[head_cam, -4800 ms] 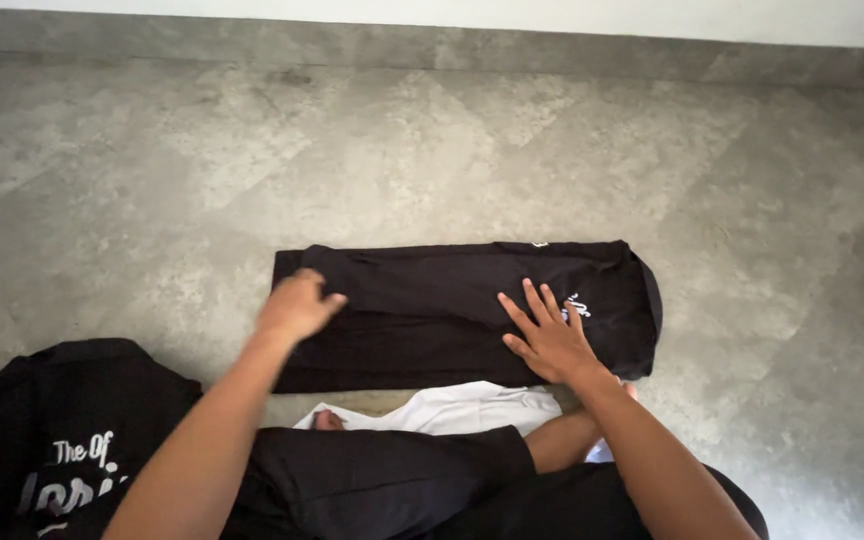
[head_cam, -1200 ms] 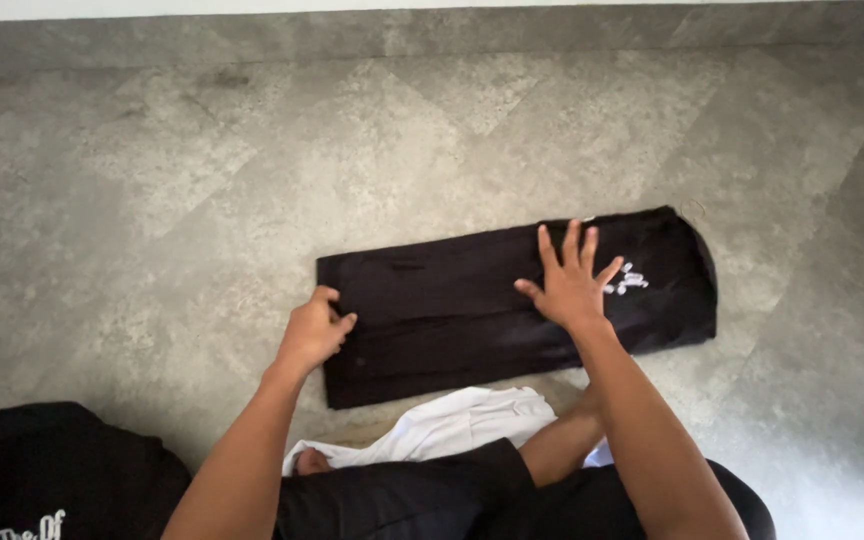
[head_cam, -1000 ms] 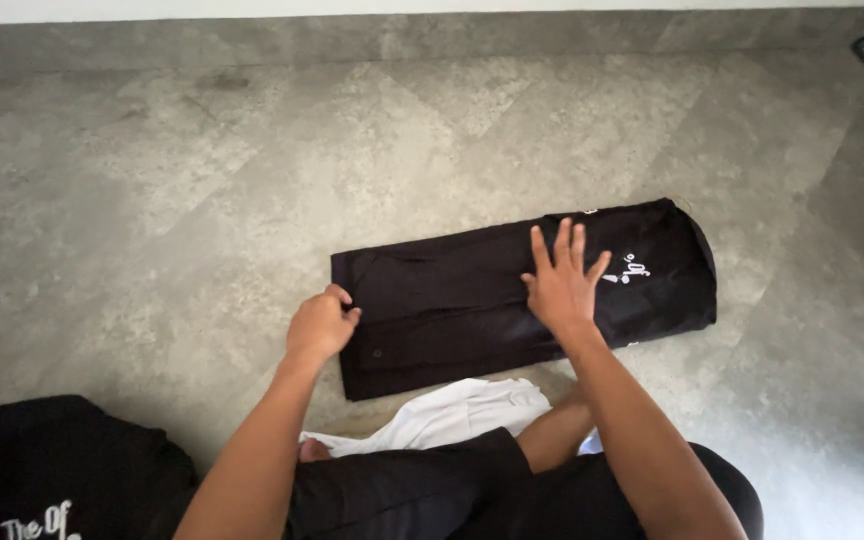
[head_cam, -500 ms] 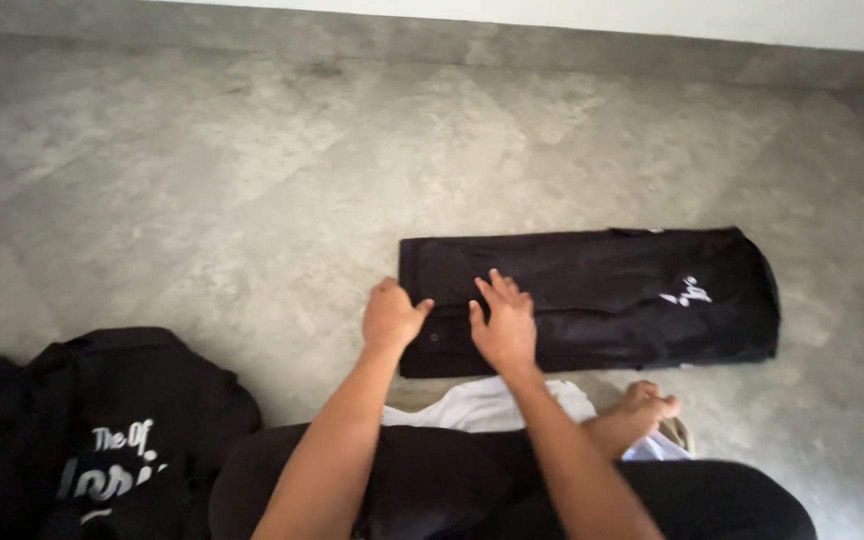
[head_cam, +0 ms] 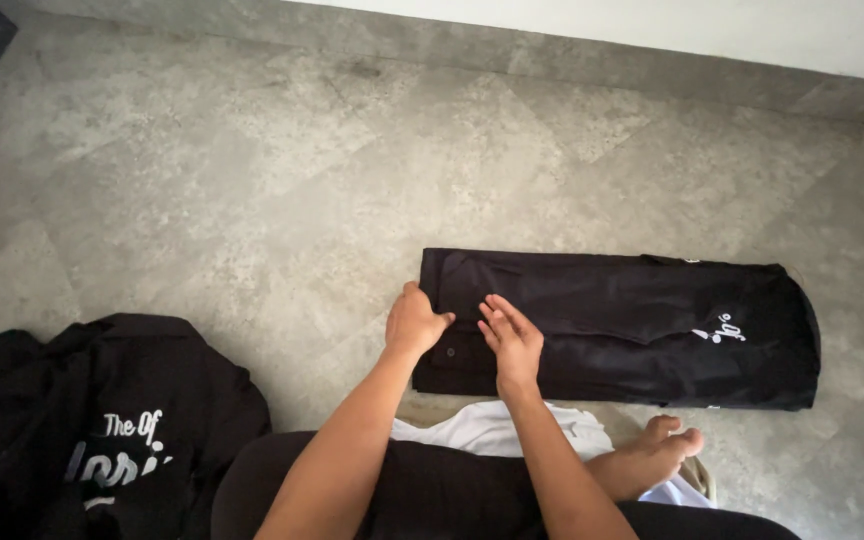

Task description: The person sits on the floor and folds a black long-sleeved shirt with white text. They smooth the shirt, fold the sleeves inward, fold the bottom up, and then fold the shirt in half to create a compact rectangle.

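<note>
Folded black garment (head_cam: 617, 327) lies under both hands' grip: left hand (head_cam: 414, 322) pinching its end, right hand (head_cam: 513, 342) flat.

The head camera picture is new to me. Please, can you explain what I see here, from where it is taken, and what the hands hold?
A person wears the camera on the head, so it looks down at their own arms. A black garment, folded into a long strip, lies on the grey stone floor. The left hand grips its left end; the right hand presses flat beside it. Another black garment with white print lies at the left, a white cloth near the person's bare foot.
</note>
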